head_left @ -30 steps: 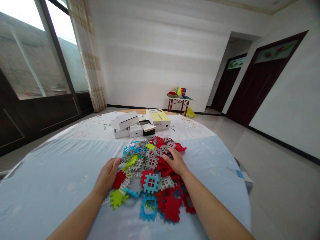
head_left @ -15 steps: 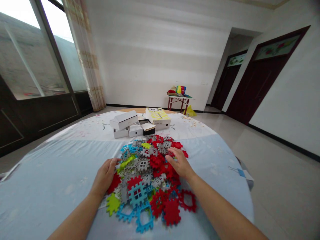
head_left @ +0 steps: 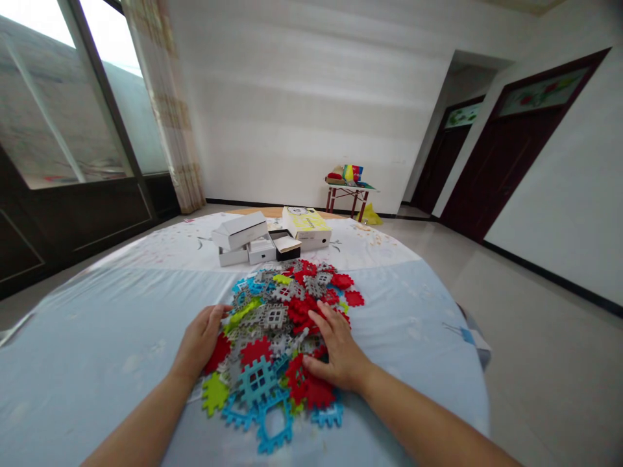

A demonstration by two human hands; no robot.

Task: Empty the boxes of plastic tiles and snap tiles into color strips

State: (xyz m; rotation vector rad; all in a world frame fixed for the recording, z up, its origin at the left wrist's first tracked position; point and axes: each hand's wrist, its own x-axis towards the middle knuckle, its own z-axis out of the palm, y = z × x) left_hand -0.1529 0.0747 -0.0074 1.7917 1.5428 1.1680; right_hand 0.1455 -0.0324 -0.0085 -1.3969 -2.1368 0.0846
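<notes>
Both hands are working the pile of interlocking plastic tiles (head_left: 285,331) in the middle of the round table, which is covered in a pale blue cloth (head_left: 97,337). The left hand (head_left: 200,340) is cupping the pile's left edge, fingers curved loosely against a red tile and a lime one, gripping nothing. The right hand (head_left: 335,350) is lying flat and spread on top of the red tiles at the near right of the heap, palm down, pressing rather than grasping. The tiles themselves, red, grey, teal blue and lime green with toothed edges and window-like cut-outs, are sitting in one loose mound between the two hands, with a few blue ones (head_left: 272,421) straggling toward the near edge. By the look of it, the step in hand is gathering: herding the scattered pieces into a tighter heap. Any next move calls for an even sweep from both sides, since the pieces are light and slide over each other easily. Beyond the pile, a cluster of white boxes (head_left: 241,237) and a yellow-topped box (head_left: 306,227) are sitting well apart from the hands.
</notes>
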